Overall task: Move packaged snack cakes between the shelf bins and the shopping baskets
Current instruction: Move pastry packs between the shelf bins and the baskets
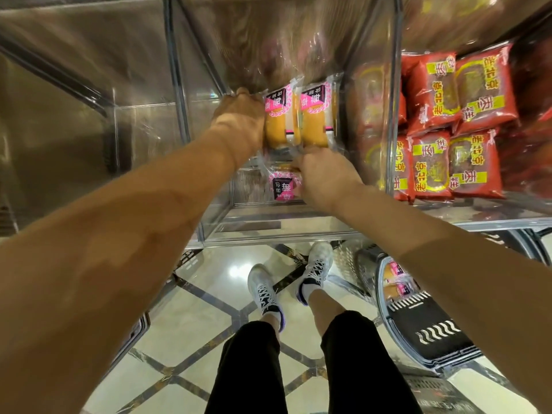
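Snack cakes (pixel 282 115) in clear wrappers with pink and black labels stand side by side in the middle clear bin (pixel 268 231), two of them upright at the back and a third snack cake (pixel 283 186) lying lower, nearer the front. The left hand (pixel 239 115) reaches in from the left and lies against the left-most pack; its fingers curl round that pack's far side, though how firmly they close I cannot tell, since the back of the hand hides them. The right hand (pixel 322 174) comes in from the right with its fingertips (pixel 298 165) bent onto the wrapper edges where the upright packs meet the lower one, pinching at the plastic there. Just beside this bin, on the right, a second clear bin (pixel 466 207) holds red packets (pixel 478 94) with yellow labels, stacked in rows. The bin (pixel 89 115) to the left shows only clear walls. Below the shelf, on the right, a grey shopping basket (pixel 424 330) sits on the pale tiled floor (pixel 209 318) with a few more pink-labelled cakes (pixel 397 279) inside. The person's white trainers (pixel 264 291) stand between the shelf and the basket
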